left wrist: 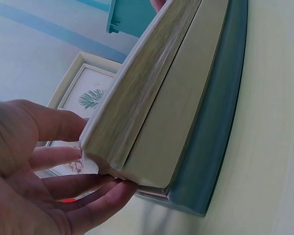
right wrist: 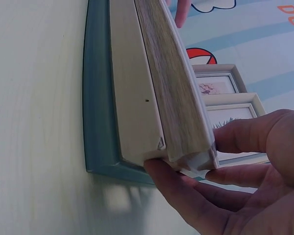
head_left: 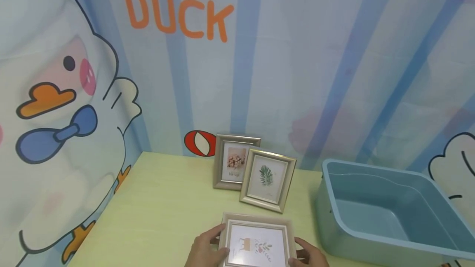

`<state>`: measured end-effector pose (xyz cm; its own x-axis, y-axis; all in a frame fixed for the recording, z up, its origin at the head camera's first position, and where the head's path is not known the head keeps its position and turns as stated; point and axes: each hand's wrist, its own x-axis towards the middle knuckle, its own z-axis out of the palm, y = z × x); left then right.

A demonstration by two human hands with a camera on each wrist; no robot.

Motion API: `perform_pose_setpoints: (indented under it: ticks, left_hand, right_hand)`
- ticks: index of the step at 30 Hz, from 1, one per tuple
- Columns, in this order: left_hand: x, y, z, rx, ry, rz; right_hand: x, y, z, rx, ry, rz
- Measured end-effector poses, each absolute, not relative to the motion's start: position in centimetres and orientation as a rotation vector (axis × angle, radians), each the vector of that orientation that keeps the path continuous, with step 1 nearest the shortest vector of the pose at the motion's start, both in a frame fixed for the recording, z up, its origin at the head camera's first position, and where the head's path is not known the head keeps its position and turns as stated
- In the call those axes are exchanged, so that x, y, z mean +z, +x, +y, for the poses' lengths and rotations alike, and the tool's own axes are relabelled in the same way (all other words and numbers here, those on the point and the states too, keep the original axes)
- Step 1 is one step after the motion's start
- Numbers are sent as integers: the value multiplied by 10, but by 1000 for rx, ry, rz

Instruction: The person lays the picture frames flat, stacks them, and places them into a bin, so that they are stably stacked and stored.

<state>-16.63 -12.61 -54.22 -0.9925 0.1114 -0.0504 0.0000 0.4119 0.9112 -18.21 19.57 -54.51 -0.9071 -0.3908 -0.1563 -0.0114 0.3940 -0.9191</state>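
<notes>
Photo frame, uppermost of a pile, at the lower middle of the head view: it lay between the left hand and the right hand, whose fingers gripped its opposite sides. Both hands touched it, so neither was nearer. Its long axis could not be settled, the near edge being cut off, though the sideways drawing suggested a left-to-right run. Beneath it, in the left wrist view, came a beige layer, whose corner the fingers met, then a teal layer. Higher in the head view, a fern-print frame overlapped a brown-toned frame on the counter; a blue-green basin occupied the lower right.
</notes>
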Motion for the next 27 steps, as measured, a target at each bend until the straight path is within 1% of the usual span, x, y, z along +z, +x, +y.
perform_pose_setpoints:
  ticks: [5,27]
  left_hand:
    - [-541,-166,-127,1668,94,2552]
    - [-538,-167,-124,1635,-24,2555]
  right_hand:
    - [-543,-182,192,-1485,-283,2344]
    - [-545,-180,189,-1515,-210,2381]
